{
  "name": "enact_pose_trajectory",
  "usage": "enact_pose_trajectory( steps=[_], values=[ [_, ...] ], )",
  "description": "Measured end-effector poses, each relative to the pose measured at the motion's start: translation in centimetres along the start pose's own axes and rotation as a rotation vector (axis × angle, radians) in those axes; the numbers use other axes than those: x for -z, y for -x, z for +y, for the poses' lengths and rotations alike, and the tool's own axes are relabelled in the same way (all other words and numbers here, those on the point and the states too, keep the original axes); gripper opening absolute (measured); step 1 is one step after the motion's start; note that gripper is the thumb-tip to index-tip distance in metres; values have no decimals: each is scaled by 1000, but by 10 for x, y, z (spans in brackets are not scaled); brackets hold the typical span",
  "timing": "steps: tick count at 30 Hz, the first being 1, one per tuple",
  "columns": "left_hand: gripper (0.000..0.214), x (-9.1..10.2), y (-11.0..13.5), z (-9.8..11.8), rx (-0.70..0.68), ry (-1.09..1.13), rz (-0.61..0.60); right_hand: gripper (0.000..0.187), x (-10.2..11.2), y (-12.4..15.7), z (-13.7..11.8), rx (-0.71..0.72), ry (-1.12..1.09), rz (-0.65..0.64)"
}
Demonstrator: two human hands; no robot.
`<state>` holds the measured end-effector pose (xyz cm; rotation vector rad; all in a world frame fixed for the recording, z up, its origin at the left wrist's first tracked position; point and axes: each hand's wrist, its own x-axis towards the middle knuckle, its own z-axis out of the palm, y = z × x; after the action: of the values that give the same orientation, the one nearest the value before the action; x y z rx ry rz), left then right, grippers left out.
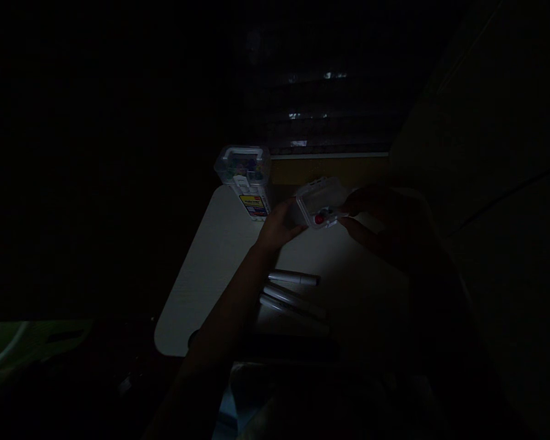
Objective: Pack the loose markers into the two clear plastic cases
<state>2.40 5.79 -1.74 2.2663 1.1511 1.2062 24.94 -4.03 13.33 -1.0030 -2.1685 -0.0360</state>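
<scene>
A small clear plastic box [321,194] is tilted above the white table, with my left hand [278,226] gripping its left side. Inside the box's near end shows a red round end [319,219], with small dark and pale shapes beside it. At the box's right edge, my right hand [366,217] has thumb and fingers closed round something pale; the dark hides whether it is a marker or part of the box. Several white markers [296,278] lie side by side below the hands, partly covered by my left forearm.
A larger clear case [252,198] with a white handle, a yellow and blue label and coloured contents stands at the table's far left. The pale table [197,269] has rounded corners. Behind it is a dark surface with glints. Light is very dim, darkest on the right.
</scene>
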Motion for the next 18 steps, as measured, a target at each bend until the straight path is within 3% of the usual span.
enact_pose_trajectory(
  steps=[3, 6, 12, 18],
  values=[
    [74, -1, 0, -1, 9, 5, -4, 16, 3, 0, 0, -91, -16, -64],
    [75, -1, 0, -1, 1, 7, 3, 18, 2, 4, 4, -165, -113, -221],
    [73, 1, 0, 3, 18, -4, -4, 36, -22, 11, 12, -344, -183, -836],
    [74, -2, 0, 0, 10, 40, 24, 33, -65, 14, -9, -190, -16, -1081]
  ],
)
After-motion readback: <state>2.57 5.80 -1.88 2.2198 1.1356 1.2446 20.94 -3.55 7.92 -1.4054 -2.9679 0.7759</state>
